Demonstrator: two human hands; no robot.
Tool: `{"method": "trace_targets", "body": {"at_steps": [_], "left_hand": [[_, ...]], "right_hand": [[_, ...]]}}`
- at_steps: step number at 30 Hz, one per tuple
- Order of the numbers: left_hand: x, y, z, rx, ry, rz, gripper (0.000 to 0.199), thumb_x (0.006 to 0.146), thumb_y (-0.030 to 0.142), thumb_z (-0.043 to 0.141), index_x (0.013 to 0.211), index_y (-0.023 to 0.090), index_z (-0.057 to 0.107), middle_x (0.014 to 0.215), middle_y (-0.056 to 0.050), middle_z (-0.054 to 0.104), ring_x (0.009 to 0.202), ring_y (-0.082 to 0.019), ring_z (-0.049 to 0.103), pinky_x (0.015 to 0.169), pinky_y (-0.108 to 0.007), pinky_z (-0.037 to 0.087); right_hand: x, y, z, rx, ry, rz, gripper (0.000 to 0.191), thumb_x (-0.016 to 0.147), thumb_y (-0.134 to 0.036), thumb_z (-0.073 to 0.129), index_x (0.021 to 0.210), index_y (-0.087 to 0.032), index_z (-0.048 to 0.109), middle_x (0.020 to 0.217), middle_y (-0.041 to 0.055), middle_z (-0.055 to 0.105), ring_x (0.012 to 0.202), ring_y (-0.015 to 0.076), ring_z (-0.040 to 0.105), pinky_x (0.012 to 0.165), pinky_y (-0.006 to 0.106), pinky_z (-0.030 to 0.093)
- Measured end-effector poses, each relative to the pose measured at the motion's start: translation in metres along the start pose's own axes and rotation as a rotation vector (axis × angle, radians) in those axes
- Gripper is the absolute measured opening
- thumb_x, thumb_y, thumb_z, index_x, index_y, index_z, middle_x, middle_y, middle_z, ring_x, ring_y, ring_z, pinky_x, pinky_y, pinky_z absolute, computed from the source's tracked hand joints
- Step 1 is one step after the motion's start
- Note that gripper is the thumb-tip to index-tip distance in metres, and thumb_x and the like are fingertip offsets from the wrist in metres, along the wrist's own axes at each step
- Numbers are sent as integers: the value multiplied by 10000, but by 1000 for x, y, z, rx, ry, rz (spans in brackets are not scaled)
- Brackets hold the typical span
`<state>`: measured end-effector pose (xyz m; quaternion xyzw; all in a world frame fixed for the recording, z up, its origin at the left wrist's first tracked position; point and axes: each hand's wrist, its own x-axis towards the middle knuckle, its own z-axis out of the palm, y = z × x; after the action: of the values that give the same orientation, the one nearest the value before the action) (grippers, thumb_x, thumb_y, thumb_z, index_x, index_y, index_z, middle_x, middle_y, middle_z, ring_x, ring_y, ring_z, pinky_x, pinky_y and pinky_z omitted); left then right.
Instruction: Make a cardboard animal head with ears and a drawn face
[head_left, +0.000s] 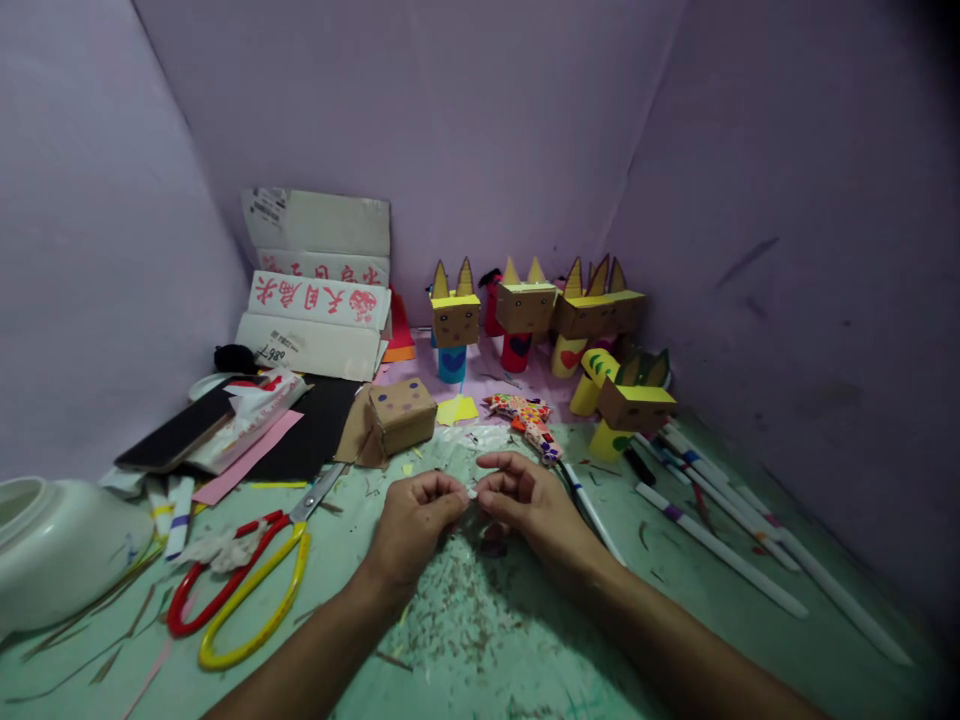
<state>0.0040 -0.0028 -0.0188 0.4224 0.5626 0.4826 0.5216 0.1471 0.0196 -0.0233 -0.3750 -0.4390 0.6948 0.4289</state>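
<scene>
Near the middle of the green table (480, 640), my left hand (416, 520) and my right hand (529, 505) meet at the fingertips. A tiny whitish piece (472, 492) sits between them, pinched by my left thumb and index finger; my right fingertips touch or nearly touch it. My right fingers are curled, and whether they grip the piece too is unclear. Just behind my left hand rests a small brown cardboard box (405, 415) with dark dots. A flower-patterned glue gun (534, 420) lies behind my right hand.
Scissors (300, 510) with red and yellow handles lie left, beside a white jar (60, 550). Cardboard-headed figures (452, 325) stand at the back. Folded white cardboard (315, 310) leans on the wall. Marker pens (720, 550) lie right. Scraps litter the front.
</scene>
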Motion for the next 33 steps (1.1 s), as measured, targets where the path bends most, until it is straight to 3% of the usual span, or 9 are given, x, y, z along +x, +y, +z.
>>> {"method": "trace_targets", "body": {"at_steps": [17,26,33], "left_hand": [[-2,5,0,82,-52,-11,158,549,310,631,512,165,583,424,42,446,448,-97,367,459,-229,252],[0,5,-1,65,-88,-34,174,575,332,628,553,160,612,434,30,478,435,-100,387,454,-231,273],[0,5,-1,81,-71,-33,181,565,337,636,578,158,618,436,29,485,452,-105,392,463,-236,272]], "right_hand": [[0,-3,0,-10,-9,30,405,561,-166,723,902,-191,506,574,-61,613,439,84,504,440,208,424],[5,1,0,119,24,87,386,522,-116,677,850,-197,490,527,-69,611,386,77,488,391,175,340],[4,-1,1,130,27,112,431,514,-143,698,869,-201,462,523,-82,598,369,86,473,358,192,355]]}}
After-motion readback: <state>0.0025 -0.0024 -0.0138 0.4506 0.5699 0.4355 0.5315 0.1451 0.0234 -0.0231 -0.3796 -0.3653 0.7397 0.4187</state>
